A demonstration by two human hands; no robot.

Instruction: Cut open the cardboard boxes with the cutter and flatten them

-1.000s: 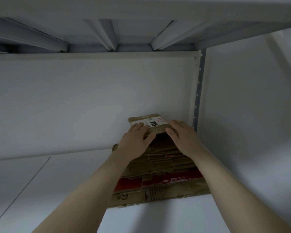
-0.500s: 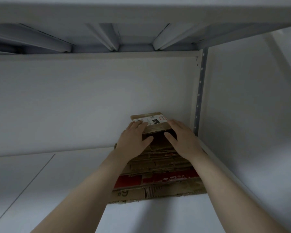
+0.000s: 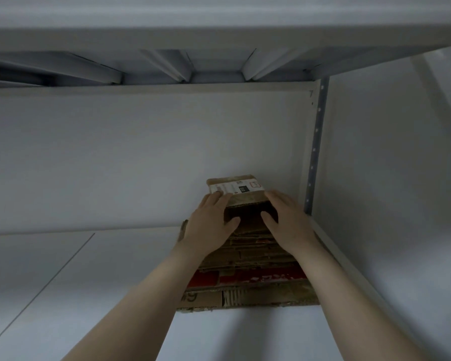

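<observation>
A white shelf (image 3: 63, 295) fills the lower part of the frame, and a thin dark seam (image 3: 42, 289) runs diagonally across its lower left. Behind it stands a plain white back panel (image 3: 141, 157). Across the top runs the underside of the upper shelf (image 3: 219, 35), its ribs (image 3: 167, 65) fanning out from the top centre. At the right, a grey upright (image 3: 316, 142) with a row of small holes stands beside a white wall (image 3: 391, 165). The light is dim and cool, with soft shadows along the bottom.
</observation>
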